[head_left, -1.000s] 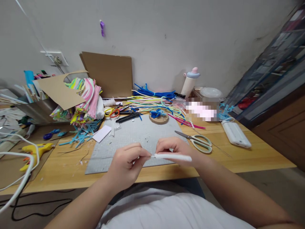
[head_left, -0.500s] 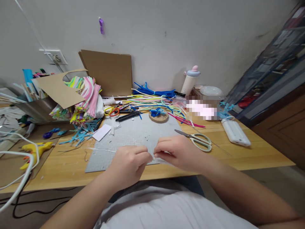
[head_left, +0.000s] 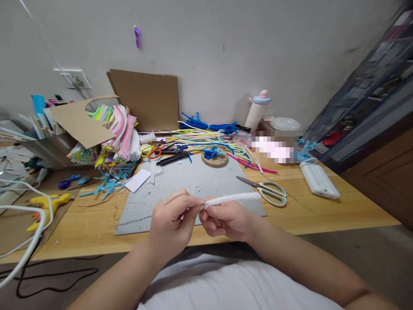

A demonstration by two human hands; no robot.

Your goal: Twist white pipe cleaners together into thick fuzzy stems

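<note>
Head view: one white pipe cleaner (head_left: 232, 198), long axis roughly horizontal, free end pointing right, above the grey mat (head_left: 180, 181); left hand (head_left: 172, 221) and right hand (head_left: 227, 219) both pinch its left end. One scissors (head_left: 269, 191) nearby.

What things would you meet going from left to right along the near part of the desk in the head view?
yellow glue gun → white card → left hand → right hand, both hands pinching one white pipe cleaner → scissors → white power bank
</note>
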